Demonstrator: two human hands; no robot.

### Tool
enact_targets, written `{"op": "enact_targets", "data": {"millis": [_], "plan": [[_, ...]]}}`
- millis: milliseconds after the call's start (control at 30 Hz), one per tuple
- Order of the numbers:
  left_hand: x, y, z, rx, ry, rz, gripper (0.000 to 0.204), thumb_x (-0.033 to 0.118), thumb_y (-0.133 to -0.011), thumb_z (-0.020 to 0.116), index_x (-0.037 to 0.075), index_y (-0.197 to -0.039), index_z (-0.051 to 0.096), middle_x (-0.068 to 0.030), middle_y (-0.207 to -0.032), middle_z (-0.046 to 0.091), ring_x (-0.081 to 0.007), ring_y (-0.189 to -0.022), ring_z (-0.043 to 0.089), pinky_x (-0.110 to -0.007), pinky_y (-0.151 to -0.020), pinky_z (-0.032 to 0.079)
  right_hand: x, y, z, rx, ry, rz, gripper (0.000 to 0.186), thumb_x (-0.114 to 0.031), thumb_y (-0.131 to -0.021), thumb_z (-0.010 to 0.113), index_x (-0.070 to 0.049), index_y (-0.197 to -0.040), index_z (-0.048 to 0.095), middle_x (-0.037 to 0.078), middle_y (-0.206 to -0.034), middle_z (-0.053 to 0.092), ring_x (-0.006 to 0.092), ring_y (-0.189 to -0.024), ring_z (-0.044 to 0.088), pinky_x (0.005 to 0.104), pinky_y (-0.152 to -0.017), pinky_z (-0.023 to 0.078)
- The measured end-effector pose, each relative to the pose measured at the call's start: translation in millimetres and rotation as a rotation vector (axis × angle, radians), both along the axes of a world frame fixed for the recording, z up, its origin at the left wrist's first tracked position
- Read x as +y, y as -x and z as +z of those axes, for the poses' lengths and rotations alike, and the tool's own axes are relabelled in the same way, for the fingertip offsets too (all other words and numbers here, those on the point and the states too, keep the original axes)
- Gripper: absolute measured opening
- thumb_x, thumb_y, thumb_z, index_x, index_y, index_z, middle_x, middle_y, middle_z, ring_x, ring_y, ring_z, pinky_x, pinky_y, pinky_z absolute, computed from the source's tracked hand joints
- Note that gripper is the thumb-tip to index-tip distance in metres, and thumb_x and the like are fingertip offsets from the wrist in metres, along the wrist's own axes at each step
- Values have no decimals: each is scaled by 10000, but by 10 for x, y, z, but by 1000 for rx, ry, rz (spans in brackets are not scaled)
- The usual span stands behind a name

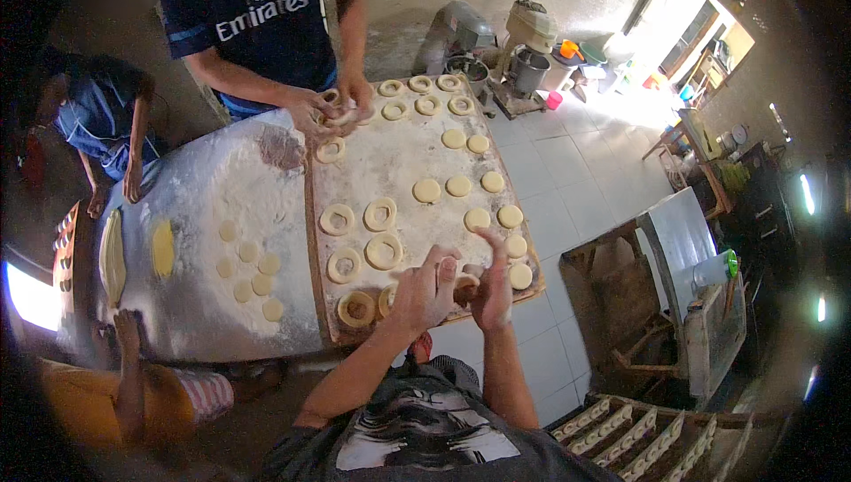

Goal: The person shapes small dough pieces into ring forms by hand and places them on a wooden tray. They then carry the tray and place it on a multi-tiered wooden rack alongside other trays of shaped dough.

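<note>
Between my two hands, low over the near right part of a floured wooden board (408, 161), is a small dough ring (466, 284). My left hand (424, 294) has its fingers bent and closed at the ring's left side. My right hand (493, 291) grips the ring from the right, with one finger stretched up and away. Part of the ring is hidden by my fingers. Shaped dough rings (384, 251) lie to the left of my hands, one partly behind my left hand. Flat dough discs (520, 276) lie just right of my right hand.
Across the board, a co-worker's hands (337, 114) handle a dough ring. Left of the board, a floured metal table (195, 243) bears dough rounds (262, 284) and a long dough strip (113, 256). Two other people stand at its left. Mixers (532, 30) stand far back; a rack (612, 433) is lower right.
</note>
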State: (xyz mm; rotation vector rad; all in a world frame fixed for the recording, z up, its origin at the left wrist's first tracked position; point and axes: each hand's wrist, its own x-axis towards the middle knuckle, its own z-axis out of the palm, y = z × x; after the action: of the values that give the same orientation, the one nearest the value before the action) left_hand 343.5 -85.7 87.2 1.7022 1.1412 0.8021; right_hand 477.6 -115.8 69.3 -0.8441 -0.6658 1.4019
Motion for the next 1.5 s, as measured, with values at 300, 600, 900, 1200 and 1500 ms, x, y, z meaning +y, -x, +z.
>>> {"op": "enact_targets", "data": {"millis": [300,600,900,1200,1500], "plan": [[263,-117,-362,672,-177,69,630,329,-918,571,16,-1423,359,-299,-1256,515,-484,-1170,501,-580,-970,394,156,-223,-378,-1272,305,-33,758,-433,-919,604,-33,-1482,292,358,-1198,543,493,-1127,549,510,-950,463],[218,65,-496,816,-215,-151,650,255,-838,680,61,-1407,432,-234,-1205,523,-411,-1167,501,-529,-971,377,-20,-141,-463,-1630,190,14,879,-297,-787,747,-70,-1501,287,255,-975,555,419,-900,594,490,-836,501],[1299,838,-489,813,-296,8,356,109,-853,619,170,-1204,626,-163,-1162,531,-368,-1152,511,-525,-961,417,805,-8,-426,-1584,-239,155,493,-153,-807,660,-63,-1284,570,202,-1042,590,401,-977,604,452,-859,506],[1460,1229,-467,812,-409,-139,321,34,-798,615,184,-1071,695,-123,-1143,554,-327,-1120,522,-498,-947,420,1450,479,-710,-1768,-317,260,391,-192,-846,623,-181,-1237,632,172,-1025,571,359,-963,625,438,-807,530],[1464,1259,-560,782,-411,-179,401,45,-832,559,172,-1191,684,-177,-1163,578,-369,-1127,557,-498,-958,455,1414,478,-600,-1739,-322,331,496,-119,-773,674,-165,-1260,594,157,-1088,563,374,-1001,604,456,-859,508]]}}
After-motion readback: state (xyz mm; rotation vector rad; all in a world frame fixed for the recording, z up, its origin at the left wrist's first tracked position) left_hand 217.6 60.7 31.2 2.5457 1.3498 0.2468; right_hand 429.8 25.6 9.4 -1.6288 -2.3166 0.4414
